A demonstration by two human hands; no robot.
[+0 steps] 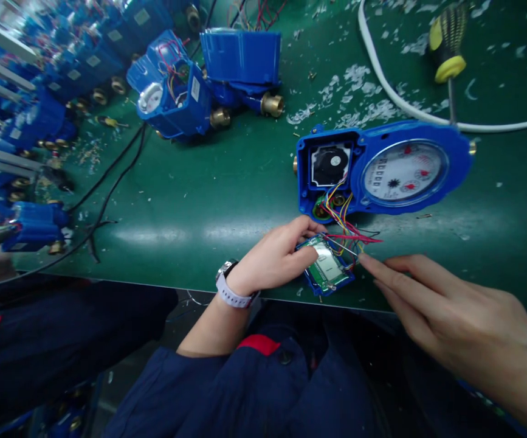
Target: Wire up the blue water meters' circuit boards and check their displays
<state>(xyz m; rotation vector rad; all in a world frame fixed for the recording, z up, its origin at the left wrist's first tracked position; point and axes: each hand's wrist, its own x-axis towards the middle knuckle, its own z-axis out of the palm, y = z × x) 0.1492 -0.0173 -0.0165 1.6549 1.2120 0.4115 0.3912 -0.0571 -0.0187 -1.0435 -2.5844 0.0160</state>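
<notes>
My left hand (285,250) grips a green circuit board with a small grey display (328,265), set in a blue cover at the table's front edge. Its thumb lies over the display's upper left. From the right, my right hand (431,295) pinches a thin metal tool (343,246), whose tip reaches the board's top edge; its exact kind is hidden by the fingers. Red, yellow and black wires (347,226) run from the board to an opened blue water meter (363,137). The meter has a round dial (404,172) and a square housing with a black part inside.
A yellow-black screwdriver (448,48) stands behind the meter, near a white cable (384,82). Several blue meters (179,91) with brass fittings fill the back left. White scraps (354,85) litter the green table (190,182). A co-worker's sleeve (62,328) is at left.
</notes>
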